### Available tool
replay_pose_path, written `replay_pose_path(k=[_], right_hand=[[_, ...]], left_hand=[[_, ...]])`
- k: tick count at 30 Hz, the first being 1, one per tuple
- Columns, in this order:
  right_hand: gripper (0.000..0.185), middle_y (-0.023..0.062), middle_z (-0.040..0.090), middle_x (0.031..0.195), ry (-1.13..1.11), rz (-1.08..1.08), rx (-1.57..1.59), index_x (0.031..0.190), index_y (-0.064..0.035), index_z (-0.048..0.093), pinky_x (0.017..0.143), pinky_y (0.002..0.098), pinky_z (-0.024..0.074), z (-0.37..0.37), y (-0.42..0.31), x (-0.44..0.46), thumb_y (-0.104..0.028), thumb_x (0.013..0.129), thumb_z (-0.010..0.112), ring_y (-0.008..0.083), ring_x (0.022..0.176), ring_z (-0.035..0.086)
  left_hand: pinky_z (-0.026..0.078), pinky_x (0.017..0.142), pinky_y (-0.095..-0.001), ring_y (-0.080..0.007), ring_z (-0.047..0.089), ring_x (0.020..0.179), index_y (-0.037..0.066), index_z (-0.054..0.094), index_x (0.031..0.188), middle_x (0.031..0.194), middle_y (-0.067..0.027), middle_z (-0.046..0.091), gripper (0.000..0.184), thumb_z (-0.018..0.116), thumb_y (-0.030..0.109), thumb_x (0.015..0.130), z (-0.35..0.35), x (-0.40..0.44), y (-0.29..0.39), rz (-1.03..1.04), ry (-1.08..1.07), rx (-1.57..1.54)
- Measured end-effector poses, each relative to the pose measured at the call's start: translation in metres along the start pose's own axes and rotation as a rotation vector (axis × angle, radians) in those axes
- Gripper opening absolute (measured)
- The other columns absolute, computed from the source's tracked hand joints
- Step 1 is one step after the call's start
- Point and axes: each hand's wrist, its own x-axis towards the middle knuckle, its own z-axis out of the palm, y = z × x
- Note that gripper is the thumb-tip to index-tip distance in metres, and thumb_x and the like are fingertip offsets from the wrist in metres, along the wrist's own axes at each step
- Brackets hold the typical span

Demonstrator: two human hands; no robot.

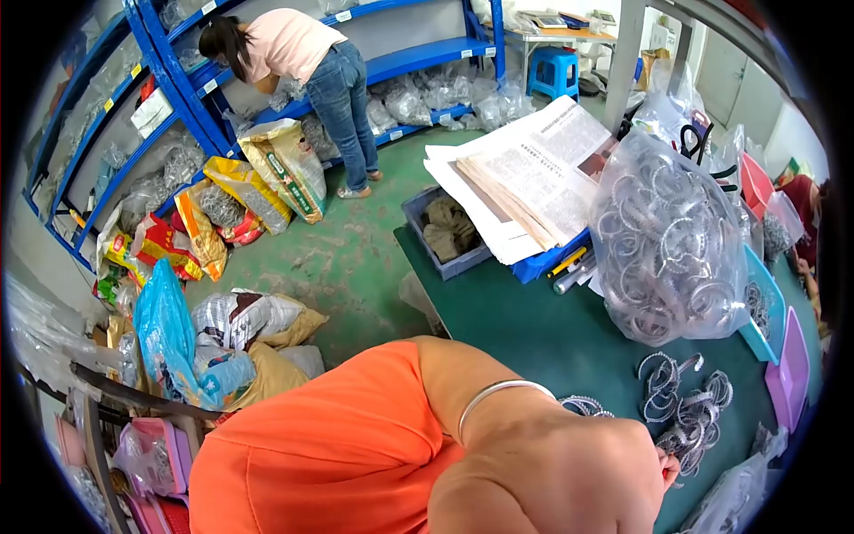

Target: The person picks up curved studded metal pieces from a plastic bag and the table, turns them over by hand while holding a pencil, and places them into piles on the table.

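My left hand (578, 454), a silver bangle on its wrist, is very close to the camera at the bottom, its fingers hidden behind its own back. Beyond its edge a few bent fingertips show, seemingly of my right hand (667, 467), mostly covered; I cannot tell what they grip. They touch or lie right beside a pile of curled, silvery-clear strips with toothed edges (694, 427) on the dark green table (525, 320). More such strips (583, 406) show just behind my left wrist. A large clear plastic bag (667, 240) full of similar curls stands farther back.
Newspapers (543, 169), a grey bin (445, 236) with brownish cloth-like contents and pens (569, 261) lie at the table's far-left corner. At right are a light-blue basket (763, 303) and a purple tray (788, 374). A person (302, 80) bends at blue shelves (418, 60); another (805, 222) sits at right.
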Motion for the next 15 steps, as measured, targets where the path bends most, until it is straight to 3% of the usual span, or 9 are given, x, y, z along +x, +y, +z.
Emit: replay_pose_path(k=[1, 8, 10, 13, 15], right_hand=[[0.009, 0.0141, 0.059, 0.086, 0.164, 0.128, -0.031, 0.093, -0.0098, 0.043, 0.057, 0.0269, 0.0456, 0.019, -0.017, -0.005, -0.018, 0.089, 0.047, 0.0160, 0.065, 0.053], [0.009, 0.0142, 0.059, 0.086, 0.164, 0.099, -0.009, 0.092, -0.0102, 0.043, 0.057, 0.0269, 0.0461, 0.009, -0.004, 0.000, -0.017, 0.089, 0.048, 0.0157, 0.065, 0.053], [0.010, 0.0142, 0.059, 0.085, -0.059, -0.130, 0.012, 0.093, -0.0104, 0.042, 0.056, 0.0262, 0.0455, -0.029, 0.031, 0.012, -0.018, 0.089, 0.047, 0.0157, 0.065, 0.053], [0.007, 0.0145, 0.059, 0.085, -0.024, -0.106, 0.162, 0.089, -0.0068, 0.048, 0.057, 0.0280, 0.0484, -0.015, 0.020, 0.010, -0.009, 0.084, 0.052, 0.0172, 0.068, 0.054], [0.008, 0.0135, 0.058, 0.083, 0.026, -0.067, 0.116, 0.088, -0.0069, 0.046, 0.055, 0.0263, 0.0462, 0.000, 0.015, 0.006, -0.011, 0.085, 0.052, 0.0157, 0.065, 0.052]], left_hand=[[0.034, 0.038, -0.0256, -0.0146, 0.044, 0.042, 0.006, 0.053, 0.066, 0.060, -0.0044, 0.053, 0.020, 0.059, 0.021, 0.078, 0.000, 0.000, 0.001, -0.002, -0.001, 0.002], [0.035, 0.039, -0.0252, -0.0138, 0.045, 0.043, 0.006, 0.054, 0.068, 0.061, -0.0048, 0.054, 0.020, 0.061, 0.021, 0.078, 0.000, 0.008, 0.005, -0.002, 0.009, -0.033], [0.035, 0.040, -0.0251, -0.0136, 0.045, 0.043, 0.006, 0.055, 0.068, 0.062, -0.0050, 0.054, 0.019, 0.062, 0.021, 0.077, 0.001, 0.010, 0.007, -0.002, 0.013, -0.042], [0.035, 0.040, -0.0250, -0.0133, 0.046, 0.044, 0.006, 0.055, 0.069, 0.062, -0.0052, 0.055, 0.019, 0.062, 0.022, 0.077, 0.002, 0.014, 0.009, 0.000, 0.029, -0.065], [0.035, 0.040, -0.0249, -0.0131, 0.046, 0.044, 0.006, 0.056, 0.070, 0.063, -0.0053, 0.055, 0.019, 0.063, 0.022, 0.077, 0.003, 0.016, 0.009, 0.000, 0.045, -0.074]])
